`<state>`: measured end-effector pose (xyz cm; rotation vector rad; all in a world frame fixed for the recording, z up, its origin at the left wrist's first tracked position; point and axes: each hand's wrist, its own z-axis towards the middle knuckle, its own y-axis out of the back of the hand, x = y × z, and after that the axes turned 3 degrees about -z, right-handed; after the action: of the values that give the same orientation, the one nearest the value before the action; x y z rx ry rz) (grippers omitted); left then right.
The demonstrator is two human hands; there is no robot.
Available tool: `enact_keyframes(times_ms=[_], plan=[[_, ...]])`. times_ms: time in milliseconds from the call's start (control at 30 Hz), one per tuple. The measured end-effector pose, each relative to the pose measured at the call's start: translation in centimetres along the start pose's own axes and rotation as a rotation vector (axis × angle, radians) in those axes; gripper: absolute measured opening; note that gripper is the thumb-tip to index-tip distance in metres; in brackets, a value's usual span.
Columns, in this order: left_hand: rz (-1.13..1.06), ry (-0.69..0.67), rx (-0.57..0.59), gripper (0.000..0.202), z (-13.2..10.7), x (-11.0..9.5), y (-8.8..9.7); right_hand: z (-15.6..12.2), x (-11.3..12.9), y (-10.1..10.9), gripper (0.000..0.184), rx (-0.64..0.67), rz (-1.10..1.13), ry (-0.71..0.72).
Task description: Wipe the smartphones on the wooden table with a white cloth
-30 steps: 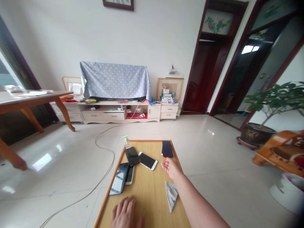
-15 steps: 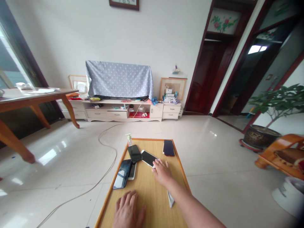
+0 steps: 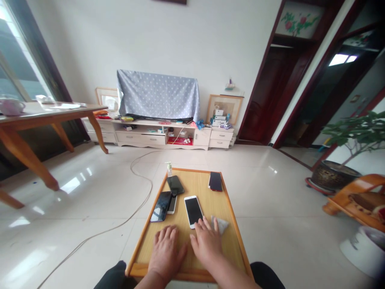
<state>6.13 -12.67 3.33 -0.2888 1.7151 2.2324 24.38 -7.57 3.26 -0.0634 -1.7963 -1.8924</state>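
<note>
The right hand (image 3: 207,243) lies palm down on the low wooden worktop (image 3: 192,224), fingers spread and gripping nothing; its fingertips touch the near short edge of the white-framed smartphone with a black screen (image 3: 193,211), which lies flat just ahead of it. The left hand (image 3: 166,252) rests flat beside it, fingers apart, also empty and touching only the wood.

Just to the right of the right hand's fingertips sits a small crumpled grey cloth (image 3: 220,224). Ahead and to the left of the left hand, a dark glossy smartphone (image 3: 161,200) lies partly over a white phone (image 3: 172,204), with another black smartphone (image 3: 175,185) and a small clear pump bottle (image 3: 169,169) further off. A dark phone with a reddish edge (image 3: 215,181) lies far ahead of the right hand.

The likely trouble is sliding: the phone is smooth and the worktop looks slick, so a fingertip push on one edge could skate it forward or spin it into the overlapped pair. A pinch at that end alone could let it tip. The phones near the worktop's rim could be nudged off onto the tiled floor (image 3: 90,200).
</note>
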Motion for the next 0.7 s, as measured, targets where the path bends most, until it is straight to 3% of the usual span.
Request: enact_keyframes(times_ms=[167,300,467,600,700], plan=[[-0.019,0.004,0.035,0.043,-0.2,-0.7,1.0,-2.8,0.0,0.8,0.038,-0.080,0.249,0.027],[-0.027,0.008,0.037,0.050,-0.5,-1.1,1.3,-3.0,-3.4,1.5,0.049,-0.182,0.268,-0.110],[-0.037,-0.022,0.086,0.067,-0.9,-1.7,1.6,-4.2,-6.9,1.8,0.037,-0.100,0.234,-0.091],[-0.021,-0.030,0.089,0.063,-1.3,-2.6,2.2,-5.5,-6.9,2.1,0.032,-0.108,0.207,-0.023],[-0.016,-0.056,0.075,0.052,-1.5,-3.3,2.5,-6.3,-6.5,2.4,0.032,-0.155,0.253,-0.053]])
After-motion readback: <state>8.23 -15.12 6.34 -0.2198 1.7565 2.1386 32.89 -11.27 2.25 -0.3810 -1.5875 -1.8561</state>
